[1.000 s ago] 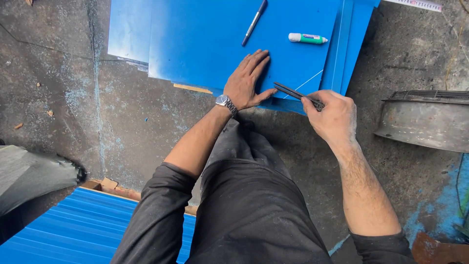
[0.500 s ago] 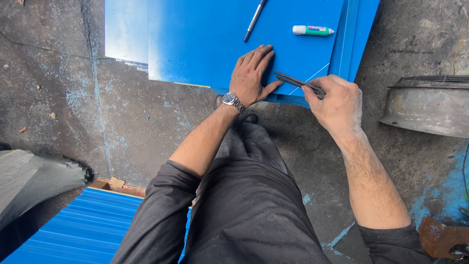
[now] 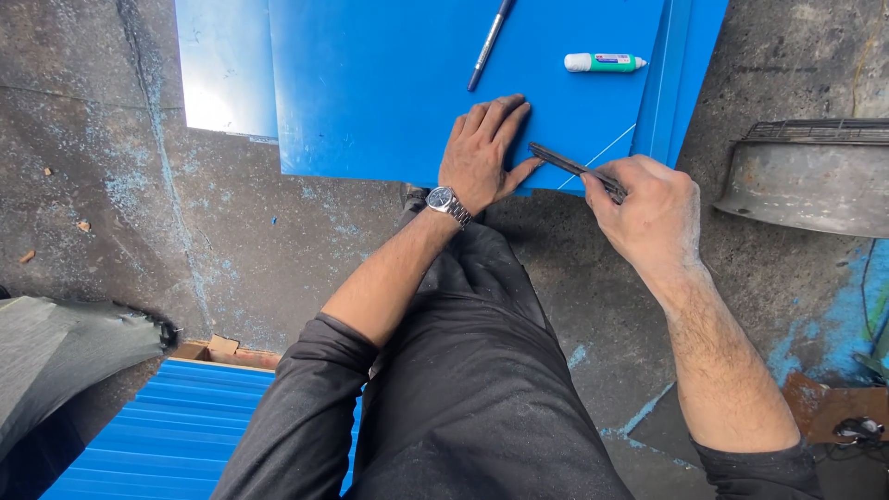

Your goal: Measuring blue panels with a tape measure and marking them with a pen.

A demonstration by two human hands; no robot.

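Left hand (image 3: 483, 148) flat on the blue sheet (image 3: 389, 83), palm down, fingers spread and pointing away from the body, thumb splayed toward the right – pressing, not gripping anything. Wristwatch (image 3: 444, 199) just behind it, right at the sheet's near edge.

Right hand (image 3: 648, 208) curled into a closed grip around the rear end of a dark, slim tool (image 3: 567, 165) (a blade or scriber, too thin to tell which). Long axis of the tool slanted: from the right fist, just off the sheet's near edge, up and leftward onto the sheet, with the tip ending just beside the left thumb, close to touching. So the working end lies to the left of the right hand and nearer the left hand, while the grip itself belongs to the right alone. A pale scored line on the sheet running off to the upper right from about the same spot.

Farther in on the sheet, well beyond both hands: a pen (image 3: 488, 42) lying slantwise, and a white-and-green marker (image 3: 604, 62) lying crosswise. Off the sheet's right side, on the stained concrete floor (image 3: 185, 231) – a dented metal basin (image 3: 815, 181). Near the sheet's opposite, body-side direction, a corrugated blue panel (image 3: 167, 435) by the left knee.
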